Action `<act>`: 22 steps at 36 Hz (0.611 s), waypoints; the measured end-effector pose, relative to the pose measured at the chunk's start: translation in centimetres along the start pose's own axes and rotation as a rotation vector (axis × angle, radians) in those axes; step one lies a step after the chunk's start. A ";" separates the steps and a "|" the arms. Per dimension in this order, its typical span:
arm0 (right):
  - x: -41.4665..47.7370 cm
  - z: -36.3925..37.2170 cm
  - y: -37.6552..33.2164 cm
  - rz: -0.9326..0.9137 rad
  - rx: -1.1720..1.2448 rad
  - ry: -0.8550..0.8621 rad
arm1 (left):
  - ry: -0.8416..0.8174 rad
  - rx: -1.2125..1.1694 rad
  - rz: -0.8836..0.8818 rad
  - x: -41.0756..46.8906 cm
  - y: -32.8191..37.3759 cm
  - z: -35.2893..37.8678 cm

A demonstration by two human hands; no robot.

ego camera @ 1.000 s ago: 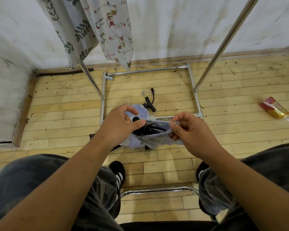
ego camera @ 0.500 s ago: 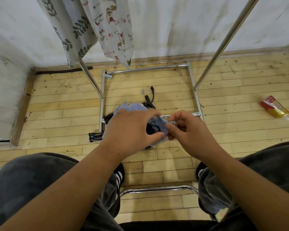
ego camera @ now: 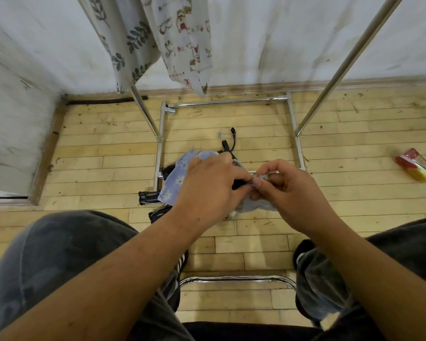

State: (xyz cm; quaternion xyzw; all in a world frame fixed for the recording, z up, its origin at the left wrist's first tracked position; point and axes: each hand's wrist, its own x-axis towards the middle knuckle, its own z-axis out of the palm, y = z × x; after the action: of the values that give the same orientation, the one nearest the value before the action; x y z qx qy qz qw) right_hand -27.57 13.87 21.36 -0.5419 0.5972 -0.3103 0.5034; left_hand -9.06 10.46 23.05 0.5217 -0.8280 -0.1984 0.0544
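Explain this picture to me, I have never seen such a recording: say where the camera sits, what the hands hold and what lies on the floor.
No machine here: one camera, worn on a person's head, looks down at their own two hands. The left hand and the right hand both grip a blue flowered cloth, at its edge where they meet. Something black shows inside it; I cannot tell what. On the wooden floor stands the base of a metal rack, with printed fabrics hanging above. A black cable lies inside the base, and a red and yellow wrapper lies far right.
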 end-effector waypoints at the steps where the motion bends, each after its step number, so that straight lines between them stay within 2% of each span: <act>1: 0.0 0.0 0.1 0.005 0.000 -0.011 | 0.003 0.004 0.009 -0.1 0.0 0.0; 7: -0.3 -0.1 0.4 -0.018 0.039 -0.059 | 0.056 0.029 0.010 0.0 -0.4 -0.1; 13: -0.3 -0.3 1.1 -0.047 -0.138 -0.049 | 0.096 -0.024 -0.016 -0.1 -0.9 -0.1; 22: 0.3 -0.6 1.7 0.040 -0.300 0.167 | 0.084 0.026 -0.008 0.0 -1.5 0.4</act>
State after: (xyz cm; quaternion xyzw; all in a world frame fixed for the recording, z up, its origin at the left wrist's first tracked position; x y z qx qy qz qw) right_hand -28.70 13.86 19.95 -0.5712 0.6874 -0.2515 0.3714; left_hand -7.93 10.05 22.11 0.5333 -0.8255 -0.1659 0.0815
